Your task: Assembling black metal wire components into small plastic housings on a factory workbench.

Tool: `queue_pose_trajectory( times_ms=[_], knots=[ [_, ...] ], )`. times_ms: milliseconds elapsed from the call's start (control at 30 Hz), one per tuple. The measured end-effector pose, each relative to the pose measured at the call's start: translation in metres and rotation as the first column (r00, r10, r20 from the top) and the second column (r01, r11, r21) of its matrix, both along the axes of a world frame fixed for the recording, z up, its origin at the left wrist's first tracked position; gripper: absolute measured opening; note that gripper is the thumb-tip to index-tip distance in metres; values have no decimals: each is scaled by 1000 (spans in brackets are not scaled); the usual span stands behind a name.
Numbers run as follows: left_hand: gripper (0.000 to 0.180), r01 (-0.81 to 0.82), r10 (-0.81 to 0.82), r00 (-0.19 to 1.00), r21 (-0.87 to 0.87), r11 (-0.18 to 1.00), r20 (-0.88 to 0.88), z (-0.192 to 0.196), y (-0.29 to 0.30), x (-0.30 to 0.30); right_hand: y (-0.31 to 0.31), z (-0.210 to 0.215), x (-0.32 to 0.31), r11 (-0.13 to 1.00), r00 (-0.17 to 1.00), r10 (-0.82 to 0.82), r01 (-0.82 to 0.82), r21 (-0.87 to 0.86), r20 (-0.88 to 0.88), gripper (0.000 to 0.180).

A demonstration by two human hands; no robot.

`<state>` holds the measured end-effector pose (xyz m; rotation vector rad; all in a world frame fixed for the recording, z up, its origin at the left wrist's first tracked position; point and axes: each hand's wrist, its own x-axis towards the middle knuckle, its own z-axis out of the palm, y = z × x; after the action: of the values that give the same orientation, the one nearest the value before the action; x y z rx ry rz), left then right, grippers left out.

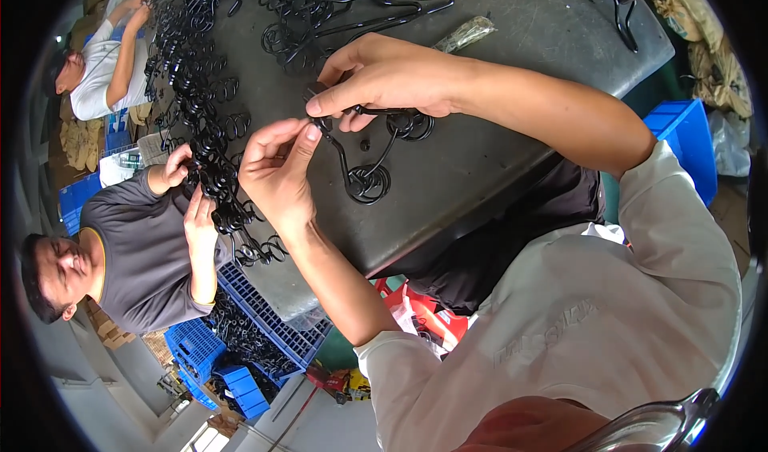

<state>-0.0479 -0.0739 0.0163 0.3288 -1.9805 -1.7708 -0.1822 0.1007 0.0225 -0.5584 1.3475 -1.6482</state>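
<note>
A black coiled wire spring (367, 182) with bent arms lies before me, its upper end pinched in my fingers. My left hand (280, 172) closes thumb and forefinger on that end from the left. From above, my right hand (392, 76) curls over the same end, its thumb tip almost meeting the left fingertips. A second set of coils (412, 124) shows just under the right palm, and the fingers hide how the parts join. On the table below the right hand sits a small black piece (365, 144), too small to name.
Black coiled wire parts (212, 124) pile along the table's (480, 172) left side. More bent wires (360, 12) lie at the far side, beside a clear plastic-wrapped bundle (466, 34). Two people work on the left. Blue crates (268, 316) stand below, and a blue bin (684, 144) stands right.
</note>
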Motion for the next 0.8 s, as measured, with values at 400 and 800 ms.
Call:
queue_pose_trajectory(
  times_ms=[400,800],
  knots=[
    [36,103,-94,982,-48,994,167,8,0,8,7,9,6,998,988,63,-59,34,-142,35],
    [41,83,-229,930,443,893,288,2,-2,3,6,6,5,999,979,25,-15,49,-203,52]
  ],
)
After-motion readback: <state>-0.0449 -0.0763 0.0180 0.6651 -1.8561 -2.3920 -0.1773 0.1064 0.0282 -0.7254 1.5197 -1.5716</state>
